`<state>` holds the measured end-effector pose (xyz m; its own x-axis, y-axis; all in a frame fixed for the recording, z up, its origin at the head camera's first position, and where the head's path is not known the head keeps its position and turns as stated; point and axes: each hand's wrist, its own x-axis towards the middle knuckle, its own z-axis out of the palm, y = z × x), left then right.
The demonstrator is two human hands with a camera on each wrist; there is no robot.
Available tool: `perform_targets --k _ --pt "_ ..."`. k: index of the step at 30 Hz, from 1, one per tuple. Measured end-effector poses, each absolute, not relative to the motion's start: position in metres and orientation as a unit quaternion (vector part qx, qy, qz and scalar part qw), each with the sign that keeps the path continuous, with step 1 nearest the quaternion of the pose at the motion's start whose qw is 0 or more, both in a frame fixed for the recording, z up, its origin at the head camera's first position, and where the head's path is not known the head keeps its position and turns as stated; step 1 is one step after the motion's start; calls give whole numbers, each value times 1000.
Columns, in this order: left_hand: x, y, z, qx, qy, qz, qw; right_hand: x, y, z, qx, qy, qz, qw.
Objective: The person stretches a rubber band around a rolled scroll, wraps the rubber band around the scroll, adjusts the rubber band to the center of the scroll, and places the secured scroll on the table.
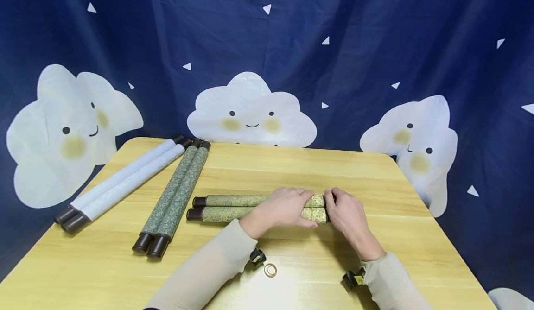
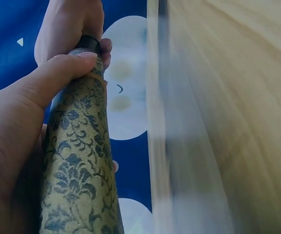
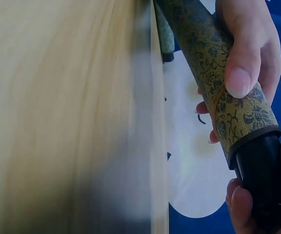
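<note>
Two yellow-green scrolls with a dark floral pattern (image 1: 233,201) lie side by side across the table, their dark end knobs pointing left and right. My left hand (image 1: 283,205) grips the pair near the right end, thumb on the near side and fingers over the far side. A thin tan rubber band (image 2: 97,77) circles the scrolls beside the left thumb. My right hand (image 1: 348,212) holds the right end, its fingers curled around the dark knob (image 3: 262,180). In the head view, that hand mostly hides the right-hand knobs.
Two green patterned scrolls (image 1: 177,194) lie slanted to the left. Beyond them, two pale blue-white scrolls (image 1: 129,178) rest along the table's left side. Tan rubber bands (image 1: 270,270) sit near the front between the forearms. A dark blue cloud-print curtain (image 1: 267,32) hangs behind the table (image 1: 367,175).
</note>
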<state>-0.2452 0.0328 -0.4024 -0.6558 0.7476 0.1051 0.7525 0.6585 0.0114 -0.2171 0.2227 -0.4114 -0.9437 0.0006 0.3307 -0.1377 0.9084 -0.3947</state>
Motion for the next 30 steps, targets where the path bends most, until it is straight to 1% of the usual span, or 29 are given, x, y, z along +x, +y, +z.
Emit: perform_targets --k 5,13,22,30 --pt "-246 30 -405 -408 -911 -36 47 -217 226 -409 27 -962 217 163" --pt "-250 31 -409 -410 -909 -37 63 -217 231 -405 26 -962 222 160" --pt "-251 29 -405 -404 -914 -30 32 -219 232 -402 26 -966 216 138" --pt "-248 28 -401 -396 -918 -30 10 -218 233 -400 28 -966 218 134"
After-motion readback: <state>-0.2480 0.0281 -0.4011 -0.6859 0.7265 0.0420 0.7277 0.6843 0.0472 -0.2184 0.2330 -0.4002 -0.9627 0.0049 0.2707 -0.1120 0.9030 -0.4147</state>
